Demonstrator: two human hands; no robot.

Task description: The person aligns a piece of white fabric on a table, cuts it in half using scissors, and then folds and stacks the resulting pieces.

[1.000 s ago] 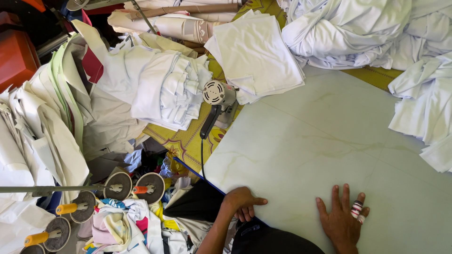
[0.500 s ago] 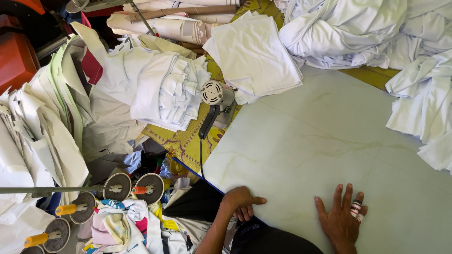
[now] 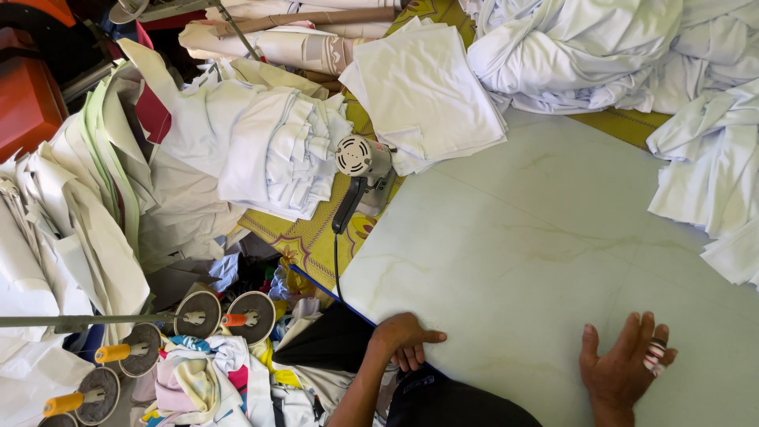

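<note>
Both hands lie open and apart on the pale green fabric sheet [image 3: 553, 237] spread flat over the tabletop, left hand [image 3: 405, 338] curled at its near edge, right hand [image 3: 624, 365] flat; it looks light, soft and slippery, best gripped at that edge.

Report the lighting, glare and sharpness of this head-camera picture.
Head view: even, soft daylight, no harsh glare on the pale marbled board; faint shadows under the left hand and right hand; white cloth piles near overexposed, folds washed out; dark upper-left corner; picture sharp throughout, slight wide-angle bending at the edges.
</note>
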